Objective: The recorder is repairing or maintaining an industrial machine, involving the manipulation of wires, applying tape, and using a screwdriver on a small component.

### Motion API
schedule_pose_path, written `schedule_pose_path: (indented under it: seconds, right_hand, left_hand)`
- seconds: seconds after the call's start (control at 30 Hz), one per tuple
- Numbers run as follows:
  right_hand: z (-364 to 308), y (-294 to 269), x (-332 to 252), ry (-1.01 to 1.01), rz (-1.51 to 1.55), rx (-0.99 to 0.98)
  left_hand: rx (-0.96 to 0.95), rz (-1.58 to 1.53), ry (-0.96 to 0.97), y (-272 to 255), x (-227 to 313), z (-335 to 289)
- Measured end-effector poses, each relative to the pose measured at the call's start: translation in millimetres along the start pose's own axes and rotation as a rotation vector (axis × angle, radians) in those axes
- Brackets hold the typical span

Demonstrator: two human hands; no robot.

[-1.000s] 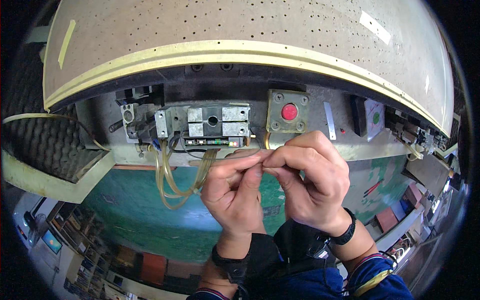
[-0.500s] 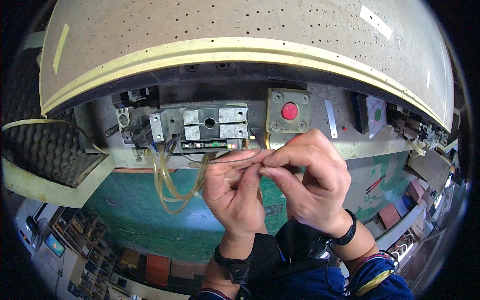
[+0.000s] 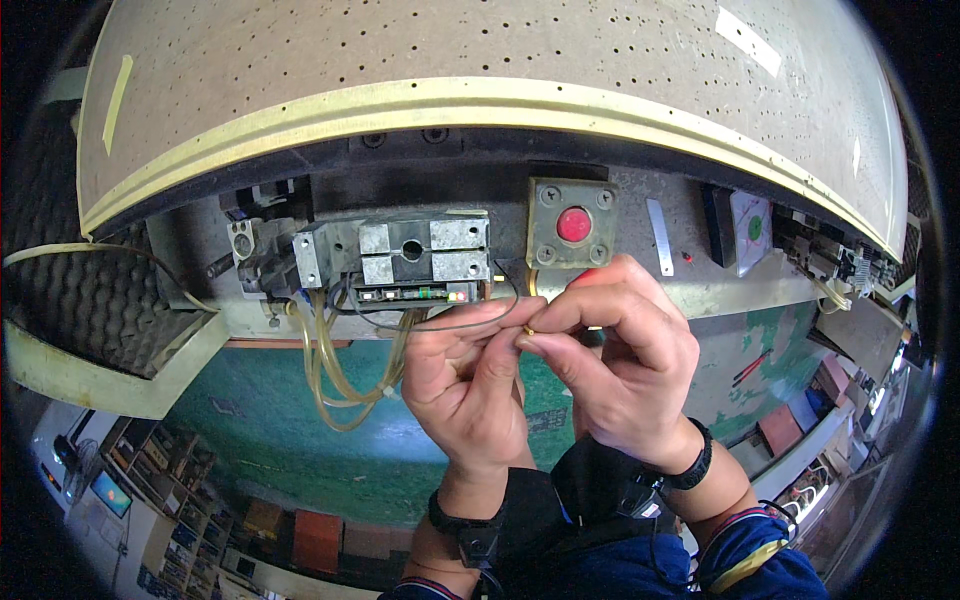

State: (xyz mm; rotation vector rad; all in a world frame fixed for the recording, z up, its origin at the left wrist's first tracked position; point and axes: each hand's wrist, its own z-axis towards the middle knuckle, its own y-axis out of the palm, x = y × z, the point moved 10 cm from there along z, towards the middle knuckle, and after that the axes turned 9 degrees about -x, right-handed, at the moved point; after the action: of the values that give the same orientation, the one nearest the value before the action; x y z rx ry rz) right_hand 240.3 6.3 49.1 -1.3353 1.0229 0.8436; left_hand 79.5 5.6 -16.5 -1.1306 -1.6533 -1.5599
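My left hand point(image 3: 468, 375) and my right hand point(image 3: 625, 360) meet just in front of the machine's ledge. Both are closed in a pinch, fingertip to fingertip. A tiny brass-coloured piece point(image 3: 530, 331) shows between the thumbs and forefingers; its exact kind is too small to make out. A thin dark cable point(image 3: 440, 330) loops from the metal fixture across my left fingers. Behind my left hand stands the grey metal block fixture point(image 3: 425, 250), with a round hole in its middle and a small lit sensor amplifier point(image 3: 415, 294) below it.
A red push button point(image 3: 574, 225) on a square box stands right of the fixture. Beyond it lie a steel strip point(image 3: 660, 236) and a dial point(image 3: 752, 228). Clear hoses point(image 3: 325, 370) hang at the left. A perforated cover point(image 3: 480, 50) overhangs the ledge. Red-handled pliers point(image 3: 750, 368) are farther right.
The view has shifted slightly, so the fixture and button sit a little further left. The brass-coloured piece shows more plainly between my fingertips. Both hands keep the same pinch.
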Motion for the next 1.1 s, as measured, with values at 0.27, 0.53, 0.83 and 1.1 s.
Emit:
schedule_pose_path:
  seconds: [0.27, 0.53, 0.83, 1.1]
  right_hand:
    - [1.7, -1.9, -1.4, 0.011, -0.008, -0.015]
    - [5.9, -0.9, -3.1, 0.014, -0.002, -0.026]
    - [-7.6, -3.1, 10.5, -0.031, 0.029, 0.126]
    - [-10.2, 12.0, 4.1, -0.218, -0.053, 0.239]
  left_hand:
    - [-0.041, 0.065, 0.015, 3.7, 6.0, 4.1]
    - [-0.046, 0.081, -0.009, 4.3, 7.1, 6.7]
    - [-0.392, 0.875, 0.059, 11.6, 54.2, -49.5]
    - [-0.084, 0.843, -0.182, -108.9, 73.0, -45.5]
